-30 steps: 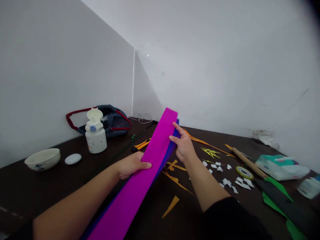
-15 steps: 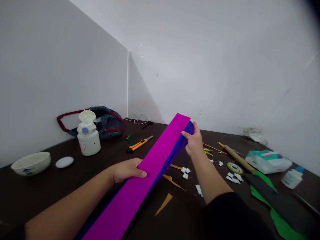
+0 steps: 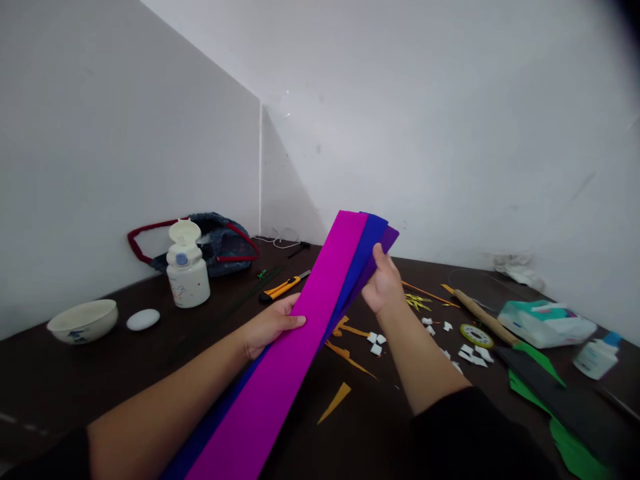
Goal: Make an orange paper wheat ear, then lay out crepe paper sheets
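Observation:
Long crepe paper strips in magenta (image 3: 305,347), blue (image 3: 369,239) and purple (image 3: 389,239) slant across the middle, raised over the table, their lower ends running out of the picture. At their far ends they fan apart, magenta on top. My left hand (image 3: 273,325) is closed round them about halfway along, thumb pressed on the magenta one. My right hand (image 3: 383,287) pinches the right edge near the far end, at the purple strip; its fingers behind the paper are hidden. Yellow paper scraps (image 3: 336,402) and small white pieces (image 3: 376,349) lie on the table beneath.
On the dark table (image 3: 160,363) at left stand a bowl (image 3: 85,323), a white oval object (image 3: 143,320), an open-lidded bottle (image 3: 189,280), a denim bag (image 3: 225,260) and a utility knife (image 3: 283,288). At right lie a tape roll (image 3: 477,335), green paper (image 3: 575,447), a tissue pack (image 3: 545,323) and a small bottle (image 3: 597,357).
The far ends of the strips have spread, so blue and purple show more beside magenta. My right hand has shifted slightly down and left along the edge. The view has turned a little left.

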`<state>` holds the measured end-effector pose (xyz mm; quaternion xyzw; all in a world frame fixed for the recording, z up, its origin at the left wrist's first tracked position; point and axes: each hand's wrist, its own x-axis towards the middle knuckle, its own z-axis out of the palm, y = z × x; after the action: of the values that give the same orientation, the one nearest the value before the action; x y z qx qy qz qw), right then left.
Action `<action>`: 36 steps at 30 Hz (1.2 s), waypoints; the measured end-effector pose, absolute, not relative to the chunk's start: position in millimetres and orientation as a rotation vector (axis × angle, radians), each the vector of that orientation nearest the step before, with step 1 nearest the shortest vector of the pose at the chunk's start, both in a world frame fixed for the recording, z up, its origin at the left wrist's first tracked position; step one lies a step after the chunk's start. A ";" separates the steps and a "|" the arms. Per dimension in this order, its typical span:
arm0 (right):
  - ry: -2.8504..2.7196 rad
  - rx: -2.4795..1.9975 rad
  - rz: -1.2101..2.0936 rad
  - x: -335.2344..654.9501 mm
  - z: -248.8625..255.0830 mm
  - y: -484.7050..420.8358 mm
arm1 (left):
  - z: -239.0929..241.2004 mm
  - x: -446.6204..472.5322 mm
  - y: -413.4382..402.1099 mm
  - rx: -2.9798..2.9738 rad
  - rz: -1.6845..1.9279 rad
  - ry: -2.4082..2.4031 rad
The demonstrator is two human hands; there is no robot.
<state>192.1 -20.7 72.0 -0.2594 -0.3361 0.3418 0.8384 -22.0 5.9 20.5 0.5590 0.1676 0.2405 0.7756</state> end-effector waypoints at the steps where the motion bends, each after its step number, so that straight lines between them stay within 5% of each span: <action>1: -0.729 -0.560 0.773 186.2 70.3 -21.6 | 21.8 -23.0 6.3 1.213 0.547 0.365; 23: -1.076 -0.804 0.957 156.0 58.1 -31.0 | 22.3 -24.9 21.2 1.187 1.035 0.521; 36: -1.042 -0.812 1.011 155.4 56.7 -31.5 | 25.4 -23.5 15.0 1.194 1.012 0.464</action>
<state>155.4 -31.5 56.7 -0.3607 -0.4628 0.4493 0.6737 -23.5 15.0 25.4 0.5328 0.2072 0.4519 0.6849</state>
